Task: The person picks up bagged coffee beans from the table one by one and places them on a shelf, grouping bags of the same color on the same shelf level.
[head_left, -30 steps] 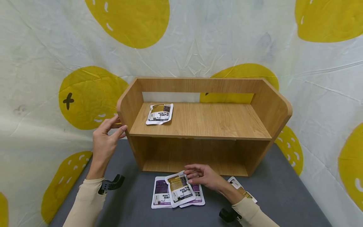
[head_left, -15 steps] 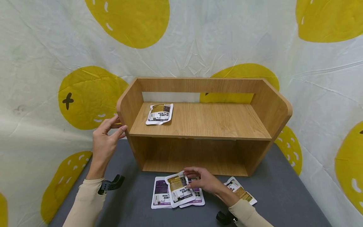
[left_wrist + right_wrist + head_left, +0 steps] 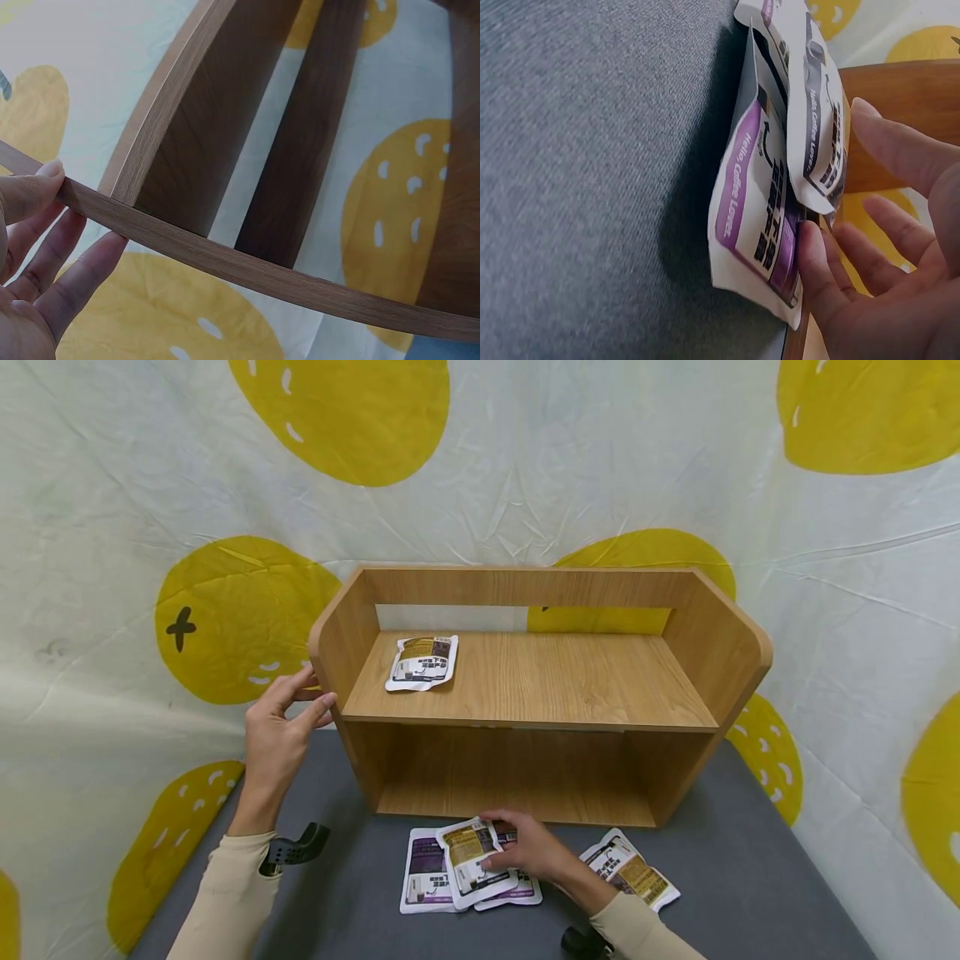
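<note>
My left hand point(image 3: 281, 727) pinches the front edge of the left side panel of a two-tier wooden shelf point(image 3: 540, 681). In the left wrist view, the thumb point(image 3: 34, 187) and fingers lie on opposite sides of that panel. Low in front of the shelf, my right hand point(image 3: 536, 847) reaches over the right edge of a brown-and-white coffee pouch point(image 3: 472, 860). This pouch overlaps two purple-and-white pouches, one on the left point(image 3: 426, 881) and one on the right point(image 3: 754, 195). Seen from the right wrist, my thumb is above the brown pouch and a fingertip meets its lower edge.
Another brown pouch point(image 3: 423, 662) lies at the left of the upper tier. To the right of my right hand, more brown pouches point(image 3: 633, 872) rest on the dark grey table point(image 3: 750, 893). A white cloth point(image 3: 555, 460) with yellow shapes hangs behind.
My right hand has shifted slightly left and toward me, its thumb coming over the brown pouch. More of the pouches on the right now shows. The left hand stays put.
</note>
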The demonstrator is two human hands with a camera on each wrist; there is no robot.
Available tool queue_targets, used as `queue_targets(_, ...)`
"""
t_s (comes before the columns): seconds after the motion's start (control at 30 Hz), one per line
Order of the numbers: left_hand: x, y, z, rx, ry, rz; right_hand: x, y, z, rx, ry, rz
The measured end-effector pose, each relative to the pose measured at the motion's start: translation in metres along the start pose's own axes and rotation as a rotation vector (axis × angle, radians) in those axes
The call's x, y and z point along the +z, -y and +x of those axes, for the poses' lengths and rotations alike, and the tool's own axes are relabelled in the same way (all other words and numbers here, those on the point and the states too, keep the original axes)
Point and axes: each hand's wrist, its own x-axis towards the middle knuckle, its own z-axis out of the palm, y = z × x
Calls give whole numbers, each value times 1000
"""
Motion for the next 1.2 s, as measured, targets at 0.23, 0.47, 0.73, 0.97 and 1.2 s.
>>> queue_targets(0.23, 0, 1, 0, 5, -1, -5, 7, -2, 5, -47, -38, -200)
queue_targets(0.47, 0, 1, 0, 6, -1, -4, 13, 2, 7, -47, -43, -343)
queue_targets(0.73, 0, 2, -1, 13, -1, 12, 25, 8, 10, 23, 6, -477)
queue_targets(0.97, 1, 2, 0, 18, 1, 10, 30, 11, 9, -13, 1, -531)
queue_targets(1.2, 0, 2, 0, 18, 0, 6, 26, 10, 8, -35, 7, -481)
